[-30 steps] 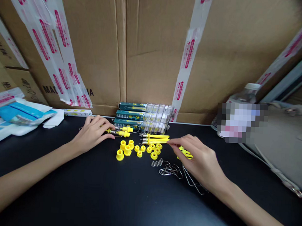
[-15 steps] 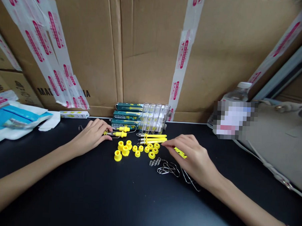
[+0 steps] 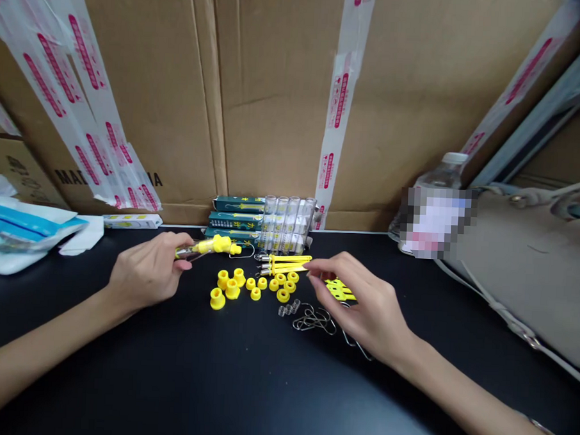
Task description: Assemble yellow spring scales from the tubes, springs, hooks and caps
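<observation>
My left hand [image 3: 148,266] is closed around tube spring scales [image 3: 216,244] with yellow ends, held left of the stacked boxes. They overlap, so their number is unclear. A wire hook sticks out on their right. My right hand [image 3: 358,297] hovers with thumb and forefinger apart, its fingertips by the right ends of the yellow rods with metal springs [image 3: 283,266]. Under its palm are flat yellow strips [image 3: 337,287], partly covered. Between the hands stand several large yellow caps [image 3: 217,298] and smaller yellow rings [image 3: 283,295]. Wire hooks [image 3: 314,320] and small clear pieces [image 3: 288,308] lie nearer me.
Green and white boxes [image 3: 235,219] are stacked at the back, with clear tubes [image 3: 293,224] leaning on them. A large carton [image 3: 275,114] walls off the back. A bottle [image 3: 453,170] and beige bag [image 3: 532,266] stand right. Plastic packets [image 3: 30,222] lie left.
My left hand has lifted the spring scales off the table and turned, drawing them slightly left. My right thumb and forefinger have parted; the whole view has shifted a little.
</observation>
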The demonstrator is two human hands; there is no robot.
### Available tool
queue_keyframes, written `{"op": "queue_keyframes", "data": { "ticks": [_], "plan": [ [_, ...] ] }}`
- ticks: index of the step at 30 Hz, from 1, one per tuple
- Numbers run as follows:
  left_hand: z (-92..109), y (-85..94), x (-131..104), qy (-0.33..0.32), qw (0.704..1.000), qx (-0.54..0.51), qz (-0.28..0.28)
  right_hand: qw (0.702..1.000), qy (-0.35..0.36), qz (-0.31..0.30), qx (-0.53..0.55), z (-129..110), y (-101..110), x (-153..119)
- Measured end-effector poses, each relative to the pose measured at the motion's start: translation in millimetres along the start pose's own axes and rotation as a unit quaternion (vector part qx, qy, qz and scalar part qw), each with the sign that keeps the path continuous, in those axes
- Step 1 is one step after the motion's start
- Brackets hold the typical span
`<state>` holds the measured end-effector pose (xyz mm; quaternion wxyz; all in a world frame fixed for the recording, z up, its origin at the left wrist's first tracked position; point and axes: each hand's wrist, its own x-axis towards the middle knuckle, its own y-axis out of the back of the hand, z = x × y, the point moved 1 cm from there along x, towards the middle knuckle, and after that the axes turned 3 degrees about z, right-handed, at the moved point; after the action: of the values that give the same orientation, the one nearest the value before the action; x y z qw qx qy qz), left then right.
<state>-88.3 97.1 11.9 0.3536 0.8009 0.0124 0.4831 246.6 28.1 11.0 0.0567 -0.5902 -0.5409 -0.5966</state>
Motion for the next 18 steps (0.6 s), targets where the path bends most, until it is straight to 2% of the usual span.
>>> {"op": "queue_keyframes", "data": {
  "ticks": [3, 5, 8, 10, 13, 18],
  "plan": [
    [32.1, 17.9, 3.5, -0.013, 1.000, -0.017, 0.016, 0.998, -0.024, -0.048, 0.040, -16.4, 1.5, -2.9],
    [60.9, 29.2, 3.1, -0.024, 0.999, -0.045, 0.000, 0.990, -0.039, -0.104, 0.086, -27.5, 0.6, -6.5],
    [101.1, 42.2, 0.1, -0.065, 0.992, -0.103, -0.013, 0.981, -0.031, -0.158, 0.112, -40.4, -2.0, -12.6],
    [118.5, 46.8, -0.5, -0.106, 0.989, -0.105, -0.012, 0.979, -0.019, -0.176, 0.105, -45.3, -3.7, -15.9],
    [127.5, 48.1, 3.5, -0.104, 0.989, -0.102, -0.027, 0.981, -0.012, -0.175, 0.080, -48.3, -5.2, -19.1],
    [127.0, 46.5, 10.8, -0.106, 0.989, -0.089, -0.052, 0.992, -0.045, -0.114, 0.023, -52.7, -8.3, -23.4]
  ]
}}
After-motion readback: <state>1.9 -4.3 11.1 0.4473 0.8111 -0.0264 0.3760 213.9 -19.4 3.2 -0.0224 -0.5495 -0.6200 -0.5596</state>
